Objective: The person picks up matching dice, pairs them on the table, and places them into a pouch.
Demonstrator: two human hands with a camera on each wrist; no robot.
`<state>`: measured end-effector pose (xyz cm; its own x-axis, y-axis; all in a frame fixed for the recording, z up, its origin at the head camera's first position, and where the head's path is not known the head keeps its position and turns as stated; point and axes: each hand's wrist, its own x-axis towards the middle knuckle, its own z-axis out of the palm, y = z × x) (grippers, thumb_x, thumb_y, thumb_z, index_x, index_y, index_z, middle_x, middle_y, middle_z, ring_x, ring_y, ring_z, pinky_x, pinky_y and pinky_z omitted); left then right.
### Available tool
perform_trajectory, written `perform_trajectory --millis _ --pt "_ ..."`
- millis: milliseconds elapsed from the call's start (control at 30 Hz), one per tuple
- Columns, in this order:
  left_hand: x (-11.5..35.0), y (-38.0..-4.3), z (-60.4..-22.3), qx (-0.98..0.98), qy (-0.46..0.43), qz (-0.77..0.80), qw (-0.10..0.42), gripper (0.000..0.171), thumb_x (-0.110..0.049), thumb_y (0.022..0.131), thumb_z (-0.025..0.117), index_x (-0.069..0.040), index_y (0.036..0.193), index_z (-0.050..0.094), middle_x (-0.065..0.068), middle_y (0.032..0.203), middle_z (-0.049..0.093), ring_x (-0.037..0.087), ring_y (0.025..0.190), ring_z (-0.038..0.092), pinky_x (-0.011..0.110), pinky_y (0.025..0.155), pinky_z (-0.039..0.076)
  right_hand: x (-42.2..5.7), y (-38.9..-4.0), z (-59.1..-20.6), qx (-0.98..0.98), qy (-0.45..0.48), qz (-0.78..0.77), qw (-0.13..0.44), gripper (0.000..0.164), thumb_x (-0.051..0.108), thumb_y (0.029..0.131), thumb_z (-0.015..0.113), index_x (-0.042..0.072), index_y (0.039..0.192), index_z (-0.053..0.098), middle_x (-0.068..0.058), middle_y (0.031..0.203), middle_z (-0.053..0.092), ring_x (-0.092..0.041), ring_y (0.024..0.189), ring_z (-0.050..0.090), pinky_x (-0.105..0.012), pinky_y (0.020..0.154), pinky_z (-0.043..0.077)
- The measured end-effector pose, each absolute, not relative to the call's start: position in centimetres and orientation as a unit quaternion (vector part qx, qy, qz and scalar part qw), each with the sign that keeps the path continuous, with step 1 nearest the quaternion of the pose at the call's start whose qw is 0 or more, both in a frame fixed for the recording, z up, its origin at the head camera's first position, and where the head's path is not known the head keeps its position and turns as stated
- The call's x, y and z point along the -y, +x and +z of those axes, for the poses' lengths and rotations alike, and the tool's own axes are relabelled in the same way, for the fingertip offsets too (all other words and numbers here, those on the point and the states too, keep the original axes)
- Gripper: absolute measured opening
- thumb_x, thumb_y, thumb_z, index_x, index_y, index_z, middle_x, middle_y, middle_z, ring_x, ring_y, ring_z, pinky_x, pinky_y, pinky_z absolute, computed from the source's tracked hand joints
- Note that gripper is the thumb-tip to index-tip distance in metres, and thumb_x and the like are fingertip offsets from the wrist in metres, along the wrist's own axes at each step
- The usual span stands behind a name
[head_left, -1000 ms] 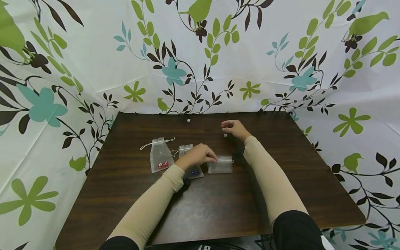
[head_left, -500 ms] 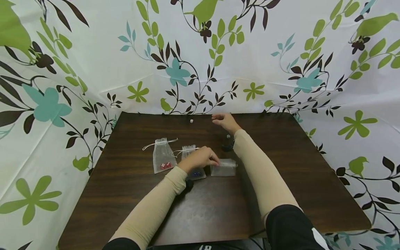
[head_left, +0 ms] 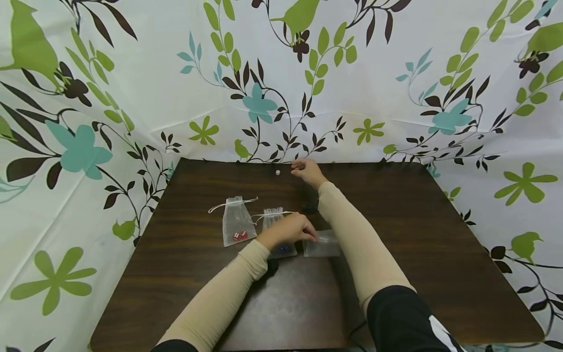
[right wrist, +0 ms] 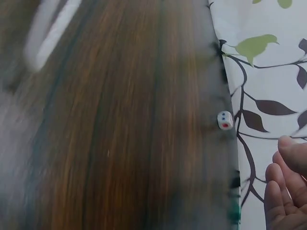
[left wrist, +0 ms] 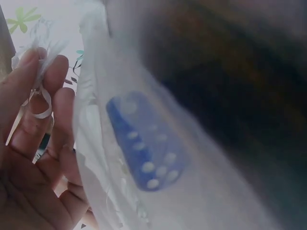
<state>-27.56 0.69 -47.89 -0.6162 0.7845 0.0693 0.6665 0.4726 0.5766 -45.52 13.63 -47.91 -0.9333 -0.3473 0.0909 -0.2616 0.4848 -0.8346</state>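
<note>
My left hand (head_left: 290, 230) pinches the top of a sheer white drawstring bag (head_left: 322, 248) lying on the table. In the left wrist view, thumb and fingers hold the gathered mesh and its string. Close to that camera, a second mesh bag shows blue dice (left wrist: 144, 148) through its cloth. Near the far edge my right hand (head_left: 310, 172) reaches with loosely bent fingers, holding nothing. Just left of it sits a white die (head_left: 277, 172); in the right wrist view this die (right wrist: 225, 120) shows red and blue pips, apart from the fingertips.
A mesh bag (head_left: 235, 217) with red dice (head_left: 240, 235) inside lies on the left of the brown table (head_left: 176, 254). The bag of blue dice (head_left: 283, 249) lies partly under my left wrist. A patterned cloth (head_left: 154, 88) hangs behind the table.
My right hand has moved left and away from me, toward the far white die. The nearer white die has passed out of sight behind my right forearm. My left hand keeps its hold.
</note>
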Motion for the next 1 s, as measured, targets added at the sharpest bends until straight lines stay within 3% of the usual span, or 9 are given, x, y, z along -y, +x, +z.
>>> perform_trajectory --millis 200,433,700,1000 --pt "-0.6 -27.2 -48.0 -0.854 0.424 0.285 0.101 0.009 -0.018 0.092 0.076 -0.016 0.097 0.083 -0.007 0.096 0.077 -0.001 0.082 0.068 0.015 0.073 0.050 -12.4 -45.8 -48.7 -0.853 -0.189 -0.485 0.041 0.037 0.001 0.093 0.071 -0.007 0.128 0.063 -0.016 0.118 0.070 -0.027 0.106 0.064 -0.036 0.090 0.052" --pt "-1.0 -27.3 -48.4 -0.856 0.429 0.272 0.093 0.009 -0.022 0.090 0.078 -0.017 0.095 0.083 -0.009 0.095 0.077 -0.004 0.081 0.066 0.014 0.076 0.049 -11.5 -46.6 -49.7 -0.868 -0.160 -0.467 0.050 0.037 0.001 0.095 0.069 -0.008 0.131 0.061 -0.022 0.125 0.065 -0.034 0.114 0.061 -0.042 0.097 0.049" --pt "-0.9 -27.4 -48.3 -0.857 0.421 0.277 0.108 0.008 -0.021 0.089 0.078 -0.016 0.092 0.083 -0.008 0.092 0.077 -0.005 0.077 0.065 0.011 0.070 0.048 -10.3 -47.0 -50.8 -0.867 -0.148 -0.473 0.050 0.037 -0.002 0.093 0.070 -0.008 0.129 0.062 -0.022 0.124 0.065 -0.033 0.113 0.060 -0.039 0.093 0.050" --pt "-0.5 -27.5 -48.3 -0.869 0.421 0.248 0.085 0.007 -0.020 0.089 0.079 -0.015 0.089 0.083 -0.007 0.091 0.077 -0.002 0.077 0.066 0.011 0.070 0.048 -8.5 -47.9 -51.5 -0.882 -0.155 -0.444 0.036 0.035 0.003 0.093 0.073 -0.006 0.126 0.065 -0.021 0.123 0.065 -0.034 0.114 0.060 -0.041 0.097 0.048"
